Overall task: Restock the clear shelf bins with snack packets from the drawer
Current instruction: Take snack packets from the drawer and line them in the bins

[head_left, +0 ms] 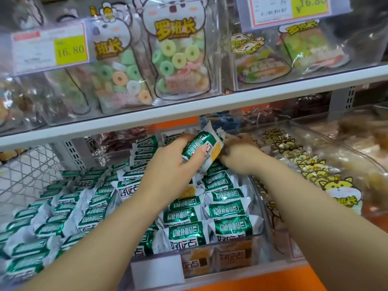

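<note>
Bright, even, nearly shadowless light is filling the scene. Above the white shelf rail (pixel 210 106), glare is streaking the clear bins (pixel 222 49). Below the rail at right, yellow hamster packets (pixel 298 158) are smearing with motion blur. The rail is bowing from wide-angle distortion.

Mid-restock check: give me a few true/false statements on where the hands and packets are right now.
1. The left hand grips a green-and-white packet above the clear bin. True.
2. The clear bin under the hands holds nothing. False: it is packed with rows of matching packets.
3. The right hand reaches toward the back of the bin, beside the held packet. True.
4. The yellow price tag on the upper left reads 12.50. False: it reads 16.80.
5. The bags of ring sweets sit on a shelf below the hands. False: they are on the shelf above.
</note>
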`<state>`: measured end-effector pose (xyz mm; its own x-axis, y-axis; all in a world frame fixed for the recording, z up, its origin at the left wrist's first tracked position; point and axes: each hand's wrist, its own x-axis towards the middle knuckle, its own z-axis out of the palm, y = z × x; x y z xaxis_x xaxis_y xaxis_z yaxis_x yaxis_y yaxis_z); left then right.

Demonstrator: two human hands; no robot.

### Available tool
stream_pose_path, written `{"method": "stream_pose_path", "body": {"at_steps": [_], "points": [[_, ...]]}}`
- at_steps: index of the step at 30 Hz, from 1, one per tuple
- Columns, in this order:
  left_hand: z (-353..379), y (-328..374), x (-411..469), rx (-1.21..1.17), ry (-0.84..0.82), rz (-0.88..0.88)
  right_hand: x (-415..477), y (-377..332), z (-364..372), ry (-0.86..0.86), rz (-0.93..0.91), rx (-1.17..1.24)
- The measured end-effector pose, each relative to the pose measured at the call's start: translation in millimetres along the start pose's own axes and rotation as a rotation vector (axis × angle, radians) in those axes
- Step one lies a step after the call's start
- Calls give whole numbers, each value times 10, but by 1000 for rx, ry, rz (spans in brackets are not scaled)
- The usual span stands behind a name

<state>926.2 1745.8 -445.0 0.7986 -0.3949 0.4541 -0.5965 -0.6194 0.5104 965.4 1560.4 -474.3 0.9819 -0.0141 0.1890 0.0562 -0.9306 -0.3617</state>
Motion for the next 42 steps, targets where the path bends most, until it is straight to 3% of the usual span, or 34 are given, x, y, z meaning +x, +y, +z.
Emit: {"method": "stream_pose_path", "body": {"at_steps": [3, 9, 11, 14, 16, 21, 24, 30, 38, 42], "points": [[2, -16, 26, -39, -3, -18, -137, 35, -55, 10, -24, 175], [-72, -35, 77, -195, 147, -96, -404, 68, -396, 274, -30, 568], [-74, -23, 95, -210, 129, -89, -473, 43, -473, 239, -89, 748], [-35, -7, 113, -135, 21, 0, -552, -6, -499, 31, -224, 918], [-16, 23, 128, -108, -48, 33, -556, -2, -463, -19, -259, 872], [-17, 3, 132, -1, -92, -5, -540, 79, -409, 86, -203, 695], [-42, -119, 66, 192, -35, 3, -536, 144, -364, 120, -148, 560], [-47, -318, -10, 588, -134, 47, -400, 34, -262, 207, -152, 342], [-6, -377, -5, 656, -133, 77, -175, -31, -203, 94, 27, 7], [5, -392, -10, 653, -111, 94, -174, -107, -211, 163, -101, 47]]}}
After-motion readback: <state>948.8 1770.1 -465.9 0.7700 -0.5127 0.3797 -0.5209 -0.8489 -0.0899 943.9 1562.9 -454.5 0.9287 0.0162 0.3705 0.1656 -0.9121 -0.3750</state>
